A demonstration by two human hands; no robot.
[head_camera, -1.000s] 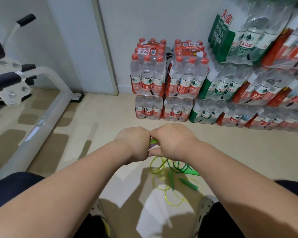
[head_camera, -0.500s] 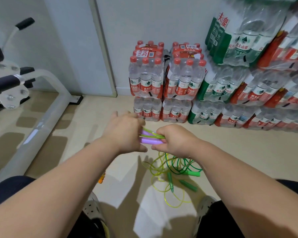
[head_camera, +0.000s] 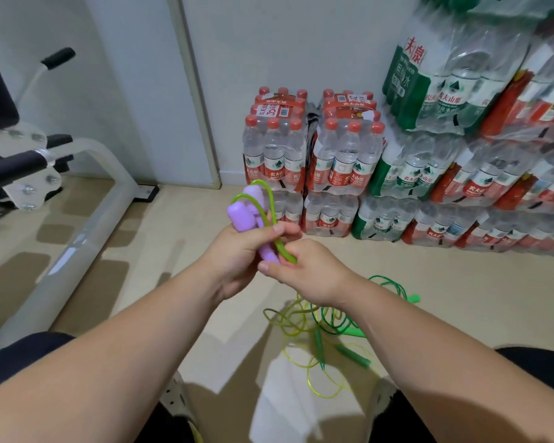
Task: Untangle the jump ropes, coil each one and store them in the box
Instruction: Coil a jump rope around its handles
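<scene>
Floor carries the green rope tangle, below the right hand. The left hand grips purple handles, long axis pointing up and away; the right hand pinches their yellow-green cord at the lower end.

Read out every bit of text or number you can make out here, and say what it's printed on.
"农夫山泉": red labels on the small bottles.
"农夫山泉": green label in the large pack.
"夫泉", cut off: that pack's green wrap.
"30": red handle strip atop those small bottles.
Finer print: too small to read.
</scene>
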